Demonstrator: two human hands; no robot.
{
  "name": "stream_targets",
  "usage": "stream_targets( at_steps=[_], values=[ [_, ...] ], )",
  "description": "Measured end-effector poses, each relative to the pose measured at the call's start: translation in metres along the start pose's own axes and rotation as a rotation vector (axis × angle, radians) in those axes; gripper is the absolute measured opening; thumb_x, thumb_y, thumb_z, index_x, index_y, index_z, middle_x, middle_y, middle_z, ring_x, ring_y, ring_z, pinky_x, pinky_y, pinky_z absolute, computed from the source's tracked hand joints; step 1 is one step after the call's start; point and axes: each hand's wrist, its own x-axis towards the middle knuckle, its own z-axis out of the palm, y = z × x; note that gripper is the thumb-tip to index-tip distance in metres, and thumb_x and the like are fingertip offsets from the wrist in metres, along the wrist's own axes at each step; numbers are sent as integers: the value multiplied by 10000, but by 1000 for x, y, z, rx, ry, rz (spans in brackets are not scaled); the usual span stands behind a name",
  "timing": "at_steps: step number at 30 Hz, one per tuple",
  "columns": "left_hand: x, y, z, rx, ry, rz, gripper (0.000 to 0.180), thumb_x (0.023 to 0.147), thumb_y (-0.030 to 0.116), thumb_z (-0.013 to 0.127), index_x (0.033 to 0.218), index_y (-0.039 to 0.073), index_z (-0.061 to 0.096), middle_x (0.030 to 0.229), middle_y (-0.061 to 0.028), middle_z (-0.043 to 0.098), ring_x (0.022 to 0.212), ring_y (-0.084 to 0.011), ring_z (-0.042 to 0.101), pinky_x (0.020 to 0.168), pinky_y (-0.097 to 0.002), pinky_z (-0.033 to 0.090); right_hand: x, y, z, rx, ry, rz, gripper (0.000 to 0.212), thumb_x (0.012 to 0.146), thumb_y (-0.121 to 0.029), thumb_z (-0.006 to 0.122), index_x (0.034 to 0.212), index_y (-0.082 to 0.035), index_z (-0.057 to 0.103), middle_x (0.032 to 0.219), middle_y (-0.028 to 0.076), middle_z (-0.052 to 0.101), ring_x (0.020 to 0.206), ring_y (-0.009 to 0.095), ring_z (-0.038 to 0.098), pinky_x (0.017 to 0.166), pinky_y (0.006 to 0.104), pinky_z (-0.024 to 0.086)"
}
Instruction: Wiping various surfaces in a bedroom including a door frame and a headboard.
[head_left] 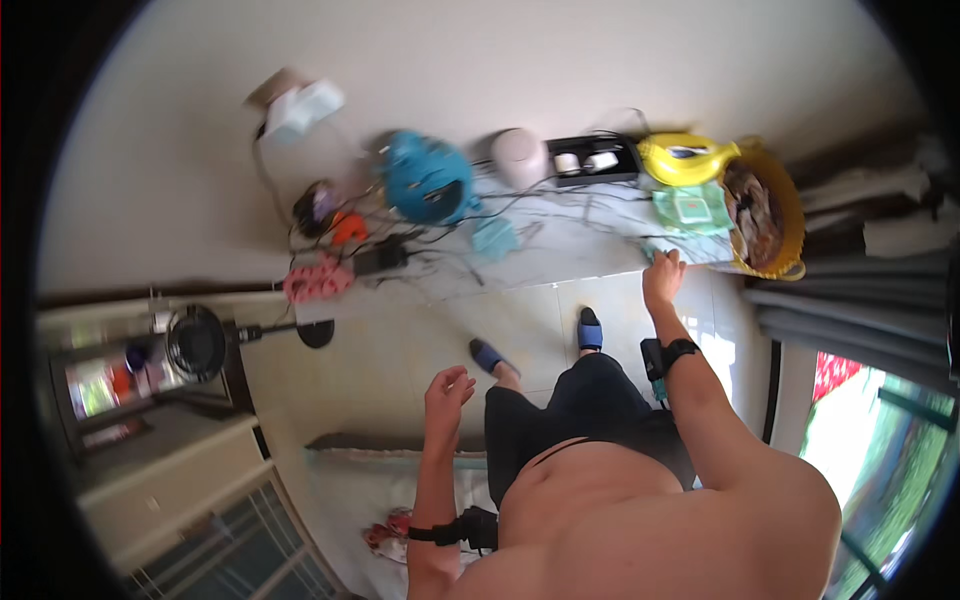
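My right hand (665,279) is at the front edge of the marble-patterned shelf (580,240), its fingers bent together beside a pale blue, cloth-like thing (700,247). A small teal bit shows at the fingertips, but what they pinch is too small to make out. Just behind lies a green soft pack of wipes (693,207) with a pale lid. My left hand (449,395) hangs in the air over the floor, fingers loosely bent and apart, holding nothing.
On the shelf stand a yellow basket (790,215), a yellow banana-shaped thing (690,160), a black tray (597,160), a pink rounded object (519,158), a blue rounded container (428,180), cables and a pink scrunchie (318,279). Grey curtains (850,300) hang at right; a bed (370,500) is behind.
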Motion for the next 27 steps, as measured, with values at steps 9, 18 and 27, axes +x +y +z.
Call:
stream_targets(
  at_steps=[9, 18, 27],
  values=[
    [-4, -38, -214, -242, 114, 131, 202, 990, 108, 582, 1167, 11, 599, 1078, -69, 634, 968, -186, 669, 844, -297, 550, -94, -237, 39, 58, -116, -131, 205, 753, -90, 620, 908, -77, 755, 1005, 172, 641, 900, 410, 621, 822, 481, 509],
    [-61, -93, -468, -333, 399, 190, 227, 990, 144, 593, 1176, 15, 606, 1096, -73, 656, 962, -183, 663, 881, -310, 535, -224, -449, 16, 427, -854, -500, 190, 718, -120, 734, 885, -29, 739, 751, 96, 704, 694, 179, 644, 667, 352, 505],
    [-40, -100, -643, -493, 438, 348, 328, 948, 108, 647, 1257, 21, 577, 1157, -94, 666, 983, -159, 669, 851, -279, 516, -417, -804, -41, 469, -1480, -1094, 242, 778, -4, 741, 1018, -7, 703, 903, 119, 697, 842, 203, 693, 746, 324, 548]
  ],
)
